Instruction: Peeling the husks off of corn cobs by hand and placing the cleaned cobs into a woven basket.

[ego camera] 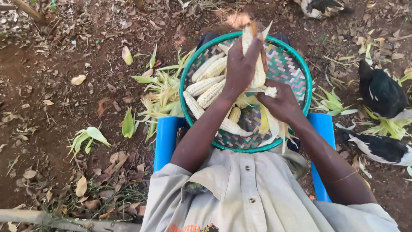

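Over the woven basket (300, 73), left hand (240, 64) and right hand (281, 103) both gripping 1 corn cob (249, 38).

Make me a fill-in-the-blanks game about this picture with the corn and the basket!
1. The left hand pulls husk off a cob of ____.
2. The peeled cobs lie in a round woven basket with a ____ rim.
3. The person sits on a ____ seat.
4. Torn husks lie on the ground to the ____ of the basket.

Missing words: corn; green; blue; left
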